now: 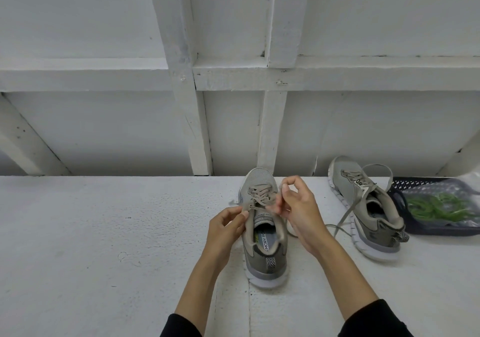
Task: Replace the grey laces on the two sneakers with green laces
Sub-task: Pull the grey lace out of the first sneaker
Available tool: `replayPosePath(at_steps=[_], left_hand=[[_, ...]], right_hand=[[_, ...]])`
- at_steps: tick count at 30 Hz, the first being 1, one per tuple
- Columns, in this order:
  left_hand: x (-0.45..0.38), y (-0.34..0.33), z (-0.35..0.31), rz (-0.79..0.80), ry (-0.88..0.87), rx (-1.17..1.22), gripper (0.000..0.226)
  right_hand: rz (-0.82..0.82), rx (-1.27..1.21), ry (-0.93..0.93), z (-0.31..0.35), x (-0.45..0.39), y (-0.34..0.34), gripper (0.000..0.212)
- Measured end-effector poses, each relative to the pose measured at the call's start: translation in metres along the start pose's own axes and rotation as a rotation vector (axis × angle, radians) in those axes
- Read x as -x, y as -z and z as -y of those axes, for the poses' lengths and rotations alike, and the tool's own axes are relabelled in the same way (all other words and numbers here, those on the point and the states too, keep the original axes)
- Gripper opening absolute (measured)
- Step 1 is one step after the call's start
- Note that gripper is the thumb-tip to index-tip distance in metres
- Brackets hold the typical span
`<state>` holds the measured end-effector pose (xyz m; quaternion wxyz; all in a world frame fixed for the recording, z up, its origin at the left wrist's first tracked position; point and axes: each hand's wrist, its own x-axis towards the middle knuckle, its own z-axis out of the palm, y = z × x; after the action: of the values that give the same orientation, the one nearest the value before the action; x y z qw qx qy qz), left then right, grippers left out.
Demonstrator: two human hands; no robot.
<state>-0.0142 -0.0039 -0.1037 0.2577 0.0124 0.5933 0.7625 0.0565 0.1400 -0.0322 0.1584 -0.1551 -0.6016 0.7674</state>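
Both hands pinch the grey lace (259, 197) atop the near sneaker (262, 232): left hand (228, 229) at nine o'clock, right hand (296, 206) at three. Best ease it out eyelet by eyelet, I'd say. The green laces (436, 206) wait in the tray (441, 230) at three o'clock.

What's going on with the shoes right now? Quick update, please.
Left hand and right hand both pinching grey lace on near sneaker. Far sneaker untied. Green laces wait in basket. Nothing blocking.

Workshop-like room, white-painted timber wall (233, 77), bench (104, 232)
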Motion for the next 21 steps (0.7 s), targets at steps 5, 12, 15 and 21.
replayPosePath(at_steps=[5,12,15,21], left_hand=[[0.0,0.0,0.001,0.01,-0.009,-0.009,0.017],[0.006,-0.001,-0.001,0.03,-0.109,-0.047,0.041],[0.005,0.0,0.0,0.029,-0.11,-0.055,0.045],[0.009,-0.004,-0.002,-0.01,-0.166,-0.185,0.023]], right_hand=[[-0.022,0.884,0.161,0.001,-0.003,0.004,0.012],[0.051,1.161,0.148,-0.013,-0.005,0.002,0.02],[-0.067,0.426,0.031,-0.01,-0.007,0.012,0.021],[-0.509,0.007,-0.067,-0.018,-0.007,0.039,0.025]])
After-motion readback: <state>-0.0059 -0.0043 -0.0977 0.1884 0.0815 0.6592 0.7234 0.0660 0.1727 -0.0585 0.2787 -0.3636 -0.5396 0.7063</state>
